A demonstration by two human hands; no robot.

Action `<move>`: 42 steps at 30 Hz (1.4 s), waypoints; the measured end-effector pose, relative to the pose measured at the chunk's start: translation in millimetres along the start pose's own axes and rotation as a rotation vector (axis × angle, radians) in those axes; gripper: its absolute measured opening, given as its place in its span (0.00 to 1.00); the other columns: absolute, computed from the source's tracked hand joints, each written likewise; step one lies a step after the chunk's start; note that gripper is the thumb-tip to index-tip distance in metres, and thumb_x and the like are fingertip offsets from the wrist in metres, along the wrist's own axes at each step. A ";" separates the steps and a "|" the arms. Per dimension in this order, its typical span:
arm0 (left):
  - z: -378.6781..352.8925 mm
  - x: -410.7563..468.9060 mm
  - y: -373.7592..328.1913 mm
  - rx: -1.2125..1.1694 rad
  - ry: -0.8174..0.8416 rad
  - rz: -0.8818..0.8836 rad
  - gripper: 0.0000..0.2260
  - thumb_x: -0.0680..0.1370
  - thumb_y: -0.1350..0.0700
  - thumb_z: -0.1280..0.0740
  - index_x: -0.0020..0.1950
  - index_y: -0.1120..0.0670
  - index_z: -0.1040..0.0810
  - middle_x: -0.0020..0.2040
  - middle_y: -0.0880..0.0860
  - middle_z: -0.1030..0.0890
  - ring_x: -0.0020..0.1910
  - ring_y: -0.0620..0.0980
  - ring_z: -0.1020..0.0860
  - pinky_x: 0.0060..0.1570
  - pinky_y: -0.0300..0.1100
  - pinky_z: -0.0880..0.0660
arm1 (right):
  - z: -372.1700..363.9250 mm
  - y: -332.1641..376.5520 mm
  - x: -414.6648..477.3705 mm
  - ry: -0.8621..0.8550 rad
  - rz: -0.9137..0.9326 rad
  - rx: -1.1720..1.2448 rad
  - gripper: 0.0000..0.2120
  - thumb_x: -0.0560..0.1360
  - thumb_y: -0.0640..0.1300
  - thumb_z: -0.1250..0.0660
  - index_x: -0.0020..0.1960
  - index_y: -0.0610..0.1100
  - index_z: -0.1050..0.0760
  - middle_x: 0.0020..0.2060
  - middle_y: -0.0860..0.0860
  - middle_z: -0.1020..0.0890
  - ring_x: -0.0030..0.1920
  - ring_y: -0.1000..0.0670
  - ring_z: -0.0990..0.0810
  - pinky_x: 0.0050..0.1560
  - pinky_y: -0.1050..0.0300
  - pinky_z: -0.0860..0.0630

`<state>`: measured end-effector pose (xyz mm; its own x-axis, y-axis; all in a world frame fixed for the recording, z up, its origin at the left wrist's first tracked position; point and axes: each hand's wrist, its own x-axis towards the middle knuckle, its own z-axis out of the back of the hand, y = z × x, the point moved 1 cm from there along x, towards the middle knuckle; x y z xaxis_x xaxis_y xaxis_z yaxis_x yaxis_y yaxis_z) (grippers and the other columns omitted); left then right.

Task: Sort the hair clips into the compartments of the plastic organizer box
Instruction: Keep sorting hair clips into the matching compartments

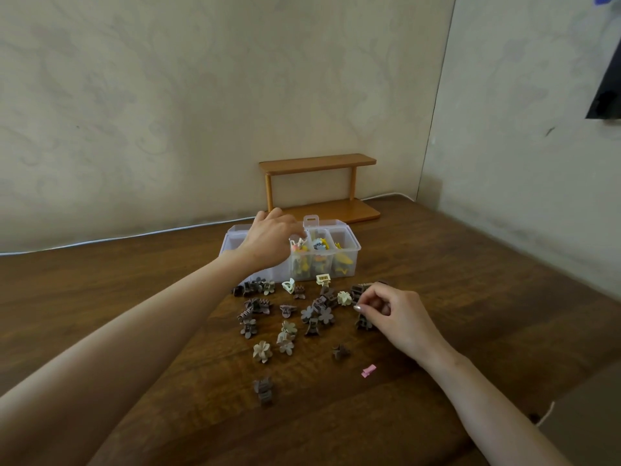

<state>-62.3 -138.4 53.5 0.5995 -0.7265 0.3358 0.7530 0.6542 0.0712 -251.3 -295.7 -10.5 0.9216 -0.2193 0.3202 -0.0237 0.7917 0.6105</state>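
Toward the far edge of the tabletop point(470, 297), the plastic organizer box point(230, 245) holds colourful clips point(319, 260) in three right-hand compartments, yet many brown and cream hair clips point(285, 311) lie loose just before it, so I judge most sorting remains. The left hand point(268, 240) curls over the box, its hold unclear; the right hand point(393, 314) closes thumb on forefinger over a brown clip point(364, 322) at the pile's right edge, grip uncertain.

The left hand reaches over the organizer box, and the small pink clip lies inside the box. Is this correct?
Not quite: the head view shows the pink clip on the table, outside the organizer box. The left hand does reach over it.
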 end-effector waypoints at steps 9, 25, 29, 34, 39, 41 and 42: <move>18.9 -64.3 -84.4 -0.343 -0.038 -0.173 0.06 0.78 0.56 0.39 0.52 0.50 0.24 0.50 0.45 0.22 0.50 0.42 0.26 0.58 0.44 0.28 | 4.6 -4.2 -1.4 -0.009 -0.078 -0.008 0.03 0.75 0.46 0.33 0.48 0.52 0.23 0.38 0.61 0.24 0.38 0.61 0.26 0.35 0.69 0.33; -4.0 -118.9 -129.0 -0.204 0.049 -0.330 0.10 0.77 0.45 0.40 0.53 0.48 0.27 0.54 0.46 0.28 0.52 0.44 0.35 0.48 0.38 0.41 | 3.3 -9.2 -3.1 -0.041 -0.098 0.035 0.02 0.75 0.46 0.32 0.45 0.53 0.23 0.38 0.57 0.20 0.38 0.59 0.22 0.41 0.64 0.24; -5.1 -117.4 -124.9 -0.254 0.037 -0.326 0.09 0.77 0.45 0.39 0.52 0.47 0.27 0.53 0.45 0.28 0.50 0.42 0.34 0.49 0.36 0.39 | 3.9 -12.3 -2.7 -0.080 -0.117 0.054 0.02 0.76 0.45 0.33 0.46 0.52 0.23 0.37 0.57 0.21 0.37 0.58 0.22 0.38 0.63 0.25; 6.6 -98.3 -105.2 -0.336 -0.029 -0.230 0.07 0.77 0.47 0.37 0.49 0.48 0.27 0.44 0.41 0.28 0.44 0.39 0.31 0.49 0.33 0.33 | 5.5 -13.6 -1.8 -0.095 -0.135 0.028 0.02 0.76 0.45 0.34 0.47 0.51 0.23 0.39 0.55 0.21 0.39 0.58 0.23 0.39 0.62 0.26; 20.1 -53.8 -70.5 -0.441 -0.049 -0.030 0.05 0.76 0.51 0.34 0.46 0.51 0.27 0.39 0.42 0.27 0.38 0.39 0.27 0.38 0.31 0.29 | 6.8 -11.4 -2.5 -0.079 -0.134 0.026 0.03 0.76 0.46 0.34 0.50 0.50 0.23 0.39 0.55 0.22 0.37 0.57 0.23 0.36 0.63 0.26; 19.5 -31.4 -52.8 -0.420 -0.095 0.036 0.05 0.76 0.53 0.33 0.47 0.53 0.25 0.41 0.46 0.25 0.40 0.44 0.26 0.38 0.34 0.31 | 7.1 -10.9 -2.8 -0.071 -0.130 0.015 0.04 0.76 0.46 0.34 0.50 0.50 0.23 0.39 0.58 0.23 0.37 0.59 0.24 0.37 0.66 0.28; 18.9 -20.7 -44.6 -0.407 -0.117 0.068 0.05 0.76 0.54 0.33 0.47 0.54 0.25 0.42 0.47 0.24 0.40 0.45 0.26 0.38 0.35 0.32 | 7.2 -10.7 -2.7 -0.070 -0.125 0.009 0.04 0.76 0.46 0.34 0.50 0.50 0.23 0.38 0.59 0.24 0.37 0.59 0.24 0.37 0.66 0.29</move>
<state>-113.4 -148.6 61.2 0.6340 -0.6405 0.4334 0.7728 0.5464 -0.3229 -256.3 -307.6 -12.7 0.8881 -0.3556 0.2911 0.0857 0.7505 0.6553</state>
